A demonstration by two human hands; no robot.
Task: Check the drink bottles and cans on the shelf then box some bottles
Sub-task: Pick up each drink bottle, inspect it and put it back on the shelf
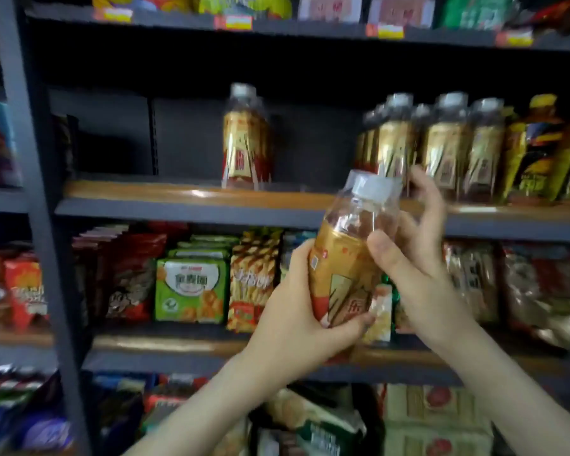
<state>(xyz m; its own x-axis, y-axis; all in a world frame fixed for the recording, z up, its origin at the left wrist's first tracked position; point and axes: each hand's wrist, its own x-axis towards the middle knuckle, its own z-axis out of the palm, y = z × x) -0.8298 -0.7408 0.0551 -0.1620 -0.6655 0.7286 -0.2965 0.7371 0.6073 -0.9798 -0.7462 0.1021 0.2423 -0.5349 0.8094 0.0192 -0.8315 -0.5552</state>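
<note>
I hold a tea bottle (349, 255) with a white cap and a gold and red label, tilted, in front of the shelf. My left hand (297, 311) grips its lower body from the left. My right hand (415, 255) holds its upper part from the right, thumb on the label and fingers curled behind the neck. One matching bottle (246, 136) stands alone on the drink shelf (185, 200). A group of several matching bottles (441, 143) stands at the right, just behind my right fingers.
Yellow-capped dark drink bottles (540, 149) stand at the far right of the drink shelf. Snack packets (191, 287) fill the shelf below, and more packets lie lower down. A grey upright post (37, 209) bounds the left side. The drink shelf's left part is dark.
</note>
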